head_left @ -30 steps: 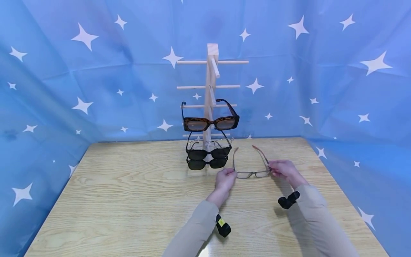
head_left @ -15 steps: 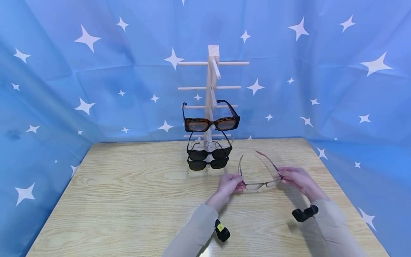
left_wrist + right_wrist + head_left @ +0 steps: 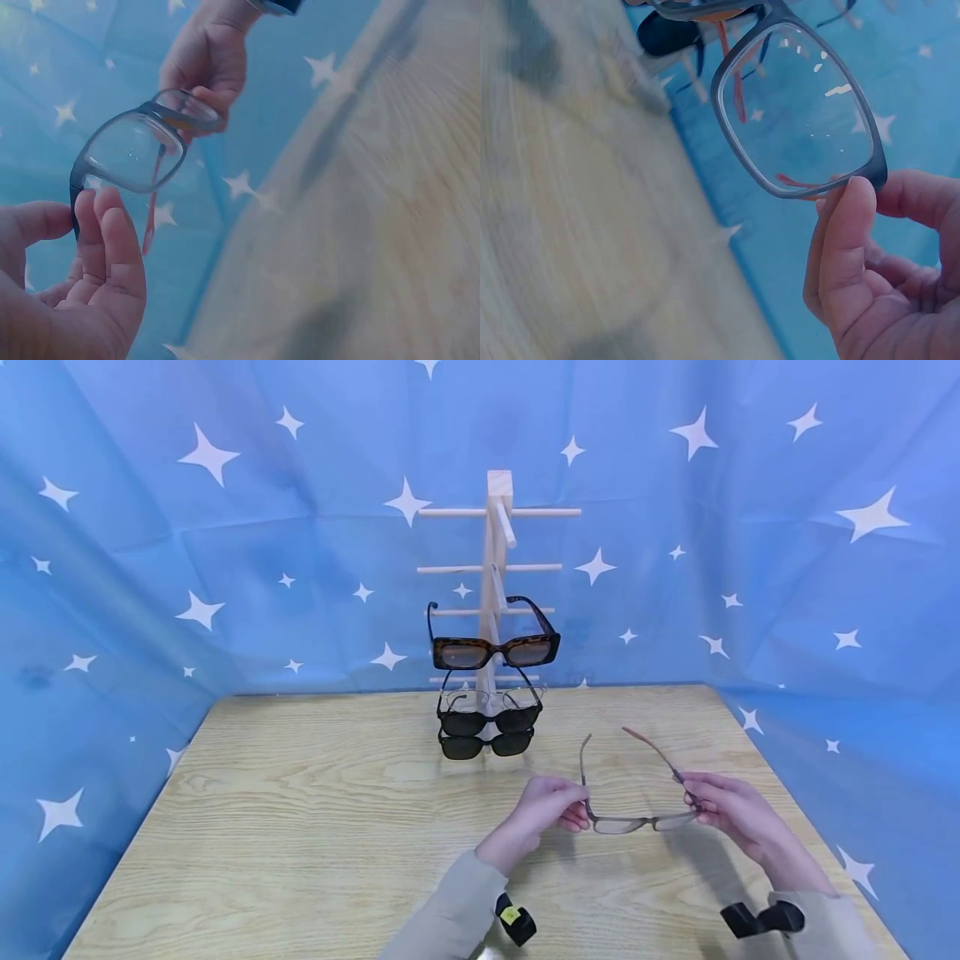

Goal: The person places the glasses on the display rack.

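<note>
A pair of clear-lensed eyeglasses (image 3: 619,826) with a dark grey frame and reddish temple tips is held above the table, temples unfolded and pointing away from me. My left hand (image 3: 542,814) pinches it at the left hinge, thumb against fingers. At the opposite hinge my right hand (image 3: 738,817) pinches the other temple. The left wrist view shows the near lens (image 3: 135,154) beside my fingertips, with the right hand (image 3: 206,64) beyond. In the right wrist view the lens (image 3: 799,109) fills the upper middle, above my thumb and fingers.
Left of my hands stands a wooden eyewear rack (image 3: 498,485) with several crossbars. It carries tortoiseshell sunglasses (image 3: 495,648), thin-framed glasses (image 3: 468,697) and two pairs of black sunglasses (image 3: 463,724) below. A starred blue curtain (image 3: 300,568) surrounds the wooden table (image 3: 300,818).
Both hands have moved right and toward me, carrying the eyeglasses between them and away from the rack. The glasses appear raised and slightly turned. The rack's glasses stay where they were.
</note>
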Demonstrator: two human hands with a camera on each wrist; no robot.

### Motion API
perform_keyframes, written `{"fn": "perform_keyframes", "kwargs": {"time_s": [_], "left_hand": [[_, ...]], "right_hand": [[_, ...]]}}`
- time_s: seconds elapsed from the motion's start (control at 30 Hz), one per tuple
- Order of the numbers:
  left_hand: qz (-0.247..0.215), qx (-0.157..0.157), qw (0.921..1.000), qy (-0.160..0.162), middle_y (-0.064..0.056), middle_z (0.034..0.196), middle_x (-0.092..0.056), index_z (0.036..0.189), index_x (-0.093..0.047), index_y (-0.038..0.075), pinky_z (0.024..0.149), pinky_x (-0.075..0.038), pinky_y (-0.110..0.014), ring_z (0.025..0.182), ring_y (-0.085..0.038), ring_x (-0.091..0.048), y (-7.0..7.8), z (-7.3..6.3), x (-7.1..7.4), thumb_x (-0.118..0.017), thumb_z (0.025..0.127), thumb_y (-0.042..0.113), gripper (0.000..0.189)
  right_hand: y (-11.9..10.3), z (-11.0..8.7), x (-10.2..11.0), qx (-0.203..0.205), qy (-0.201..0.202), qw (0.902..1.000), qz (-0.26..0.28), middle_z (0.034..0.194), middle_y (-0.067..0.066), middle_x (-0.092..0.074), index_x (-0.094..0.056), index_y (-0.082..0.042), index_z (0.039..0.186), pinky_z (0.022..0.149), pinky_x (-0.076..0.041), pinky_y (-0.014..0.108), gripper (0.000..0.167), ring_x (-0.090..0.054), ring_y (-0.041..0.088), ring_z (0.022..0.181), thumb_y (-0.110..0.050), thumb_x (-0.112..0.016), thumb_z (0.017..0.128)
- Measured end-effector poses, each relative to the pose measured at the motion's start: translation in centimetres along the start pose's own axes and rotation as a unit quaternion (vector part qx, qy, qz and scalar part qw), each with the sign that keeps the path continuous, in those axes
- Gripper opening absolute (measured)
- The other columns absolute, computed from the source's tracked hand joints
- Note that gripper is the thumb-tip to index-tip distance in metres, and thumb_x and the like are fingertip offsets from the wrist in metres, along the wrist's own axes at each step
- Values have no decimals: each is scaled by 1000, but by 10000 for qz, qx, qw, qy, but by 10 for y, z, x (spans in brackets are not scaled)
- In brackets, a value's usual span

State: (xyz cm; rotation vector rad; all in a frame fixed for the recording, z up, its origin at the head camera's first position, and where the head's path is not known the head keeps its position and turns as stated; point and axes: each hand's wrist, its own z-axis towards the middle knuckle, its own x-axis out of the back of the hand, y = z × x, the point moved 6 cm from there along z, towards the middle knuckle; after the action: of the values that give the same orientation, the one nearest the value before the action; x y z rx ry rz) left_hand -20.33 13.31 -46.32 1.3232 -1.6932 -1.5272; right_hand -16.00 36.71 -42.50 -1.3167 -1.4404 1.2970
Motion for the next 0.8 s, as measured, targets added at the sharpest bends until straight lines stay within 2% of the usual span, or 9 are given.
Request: {"fn": "perform_keyframes", "kwargs": {"time_s": [0.13,0.33,0.43,0.57,0.67,0.8], "left_hand": [[-135,-122,9996,-203,1,57,-57,80,-63,1,47,-48,-15,49,-7,-57,17,-14,-3,-61,87,11,12],[-361,-382,9978,-410,-1,57,-57,86,-61,-3,46,-47,-16,49,-8,-56,45,-35,-4,-60,89,8,12],[-420,-521,9963,-540,-2,58,-57,87,-60,-7,46,-47,-16,49,-9,-57,57,-43,-4,-60,89,8,15],[-437,-635,9949,-646,-2,57,-58,85,-59,-5,47,-48,-17,49,-9,-58,73,-54,-4,-60,89,8,13],[-381,-683,9949,-640,-3,58,-58,83,-60,-2,47,-48,-17,50,-9,-58,85,-61,-3,-60,90,8,12],[-264,-816,9939,-692,-3,58,-59,84,-60,-4,48,-48,-17,50,-9,-59,101,-67,-2,-60,90,8,14]], "right_hand": [[-13,-7,-10,259,-304,9987,319,84,-3,-65,-69,-19,105,60,-52,16,34,-60,3,70,0,-42,98],[-31,-15,-25,421,-613,9940,798,85,-1,-67,-68,-14,109,60,-52,16,37,-62,4,71,3,-37,98],[-41,-18,-31,568,-854,9896,1013,86,0,-67,-67,-12,111,60,-52,16,39,-63,5,73,4,-34,99],[-54,-20,-40,702,-1169,9831,1218,87,2,-68,-65,-9,114,60,-53,17,41,-64,7,75,6,-30,99],[-64,-21,-45,719,-1252,9817,1238,87,2,-68,-65,-8,115,60,-53,17,41,-65,7,75,6,-29,99],[-78,-22,-51,764,-1280,9800,1320,87,4,-68,-64,-6,114,60,-53,17,41,-65,8,75,6,-29,99]]}}
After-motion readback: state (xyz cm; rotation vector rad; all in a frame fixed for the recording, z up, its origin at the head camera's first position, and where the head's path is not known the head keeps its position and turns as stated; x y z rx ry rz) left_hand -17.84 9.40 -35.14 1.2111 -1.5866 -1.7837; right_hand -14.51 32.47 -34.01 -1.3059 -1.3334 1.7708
